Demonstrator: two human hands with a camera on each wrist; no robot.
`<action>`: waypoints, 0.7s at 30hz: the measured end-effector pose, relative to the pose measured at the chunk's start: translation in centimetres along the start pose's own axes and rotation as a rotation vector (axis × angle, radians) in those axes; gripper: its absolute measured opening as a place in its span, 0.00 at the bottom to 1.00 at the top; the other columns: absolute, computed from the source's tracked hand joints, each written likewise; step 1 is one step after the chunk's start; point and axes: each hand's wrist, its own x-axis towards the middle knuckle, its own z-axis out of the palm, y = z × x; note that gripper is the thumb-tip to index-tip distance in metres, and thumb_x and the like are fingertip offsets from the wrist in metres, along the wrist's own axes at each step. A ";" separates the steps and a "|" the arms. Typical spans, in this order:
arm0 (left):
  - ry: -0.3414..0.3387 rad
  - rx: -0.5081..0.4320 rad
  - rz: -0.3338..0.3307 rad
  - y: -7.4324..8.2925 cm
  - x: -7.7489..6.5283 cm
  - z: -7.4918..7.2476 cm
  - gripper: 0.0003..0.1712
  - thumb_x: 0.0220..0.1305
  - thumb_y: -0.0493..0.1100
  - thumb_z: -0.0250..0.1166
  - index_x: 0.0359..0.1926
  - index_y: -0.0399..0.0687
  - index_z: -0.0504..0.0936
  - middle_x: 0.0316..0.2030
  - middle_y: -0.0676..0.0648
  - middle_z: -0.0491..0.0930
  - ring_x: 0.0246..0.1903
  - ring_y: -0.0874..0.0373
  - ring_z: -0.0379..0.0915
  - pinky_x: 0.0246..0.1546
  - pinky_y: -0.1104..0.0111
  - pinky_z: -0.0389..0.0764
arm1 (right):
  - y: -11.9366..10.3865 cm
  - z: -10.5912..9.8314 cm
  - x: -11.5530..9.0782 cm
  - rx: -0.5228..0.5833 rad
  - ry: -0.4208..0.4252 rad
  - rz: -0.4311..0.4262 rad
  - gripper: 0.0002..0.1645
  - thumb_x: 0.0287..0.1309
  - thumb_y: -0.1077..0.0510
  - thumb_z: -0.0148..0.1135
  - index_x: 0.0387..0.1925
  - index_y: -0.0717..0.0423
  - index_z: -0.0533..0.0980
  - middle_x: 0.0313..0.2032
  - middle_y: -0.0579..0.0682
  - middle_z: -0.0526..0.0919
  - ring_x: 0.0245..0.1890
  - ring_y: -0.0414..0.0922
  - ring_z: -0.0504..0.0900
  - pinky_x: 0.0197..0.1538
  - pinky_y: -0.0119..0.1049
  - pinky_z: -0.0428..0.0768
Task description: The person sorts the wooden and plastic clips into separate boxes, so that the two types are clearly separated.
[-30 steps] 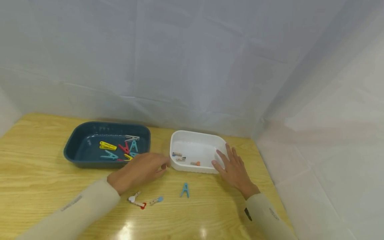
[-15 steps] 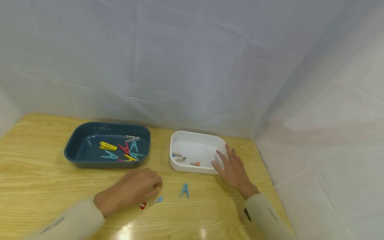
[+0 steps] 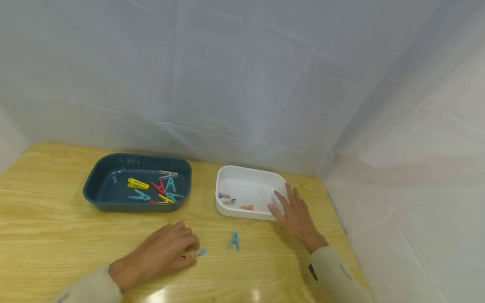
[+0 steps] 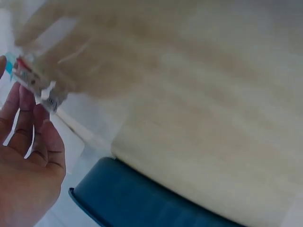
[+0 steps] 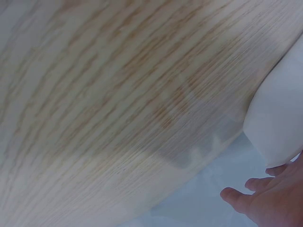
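My left hand [image 3: 164, 252] hovers low over a small group of wooden clothespins near the front of the table, fingers loosely bent and thumb apart from them. Between thumb and fingers shows a wooden clothespin with a light blue head [image 3: 202, 251]; a red bit of another peeks out by it. In the left wrist view the wooden clothespins [image 4: 31, 80] lie just past the fingertips [image 4: 26, 97]. My right hand [image 3: 297, 216] rests with spread fingers on the right end of a white tray [image 3: 251, 214], which holds a clothespin with an orange head [image 3: 247, 207] and two others.
A dark blue tray [image 3: 110, 206] at back left holds several plastic clothespins, among them a yellow one [image 3: 138, 184]. Alone on the wooden table [image 3: 49, 202] lies a blue plastic clothespin [image 3: 234, 240]. White sheeting [image 3: 242, 84] stands behind and to the right.
My left hand has moved from beside the white tray back toward me and down over the wooden clothespins, hiding most of them. The right hand stays on the white tray.
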 end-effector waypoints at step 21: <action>0.076 0.021 0.032 0.3 0.3 0.5 0.07 0.66 0.46 0.77 0.37 0.66 0.86 0.33 0.67 0.80 0.36 0.70 0.67 0.39 0.69 0.75 | 0.3 0.3 0.0 -0.003 0.004 -0.005 0.43 0.82 0.31 0.47 0.85 0.47 0.63 0.89 0.59 0.39 0.88 0.68 0.40 0.81 0.79 0.51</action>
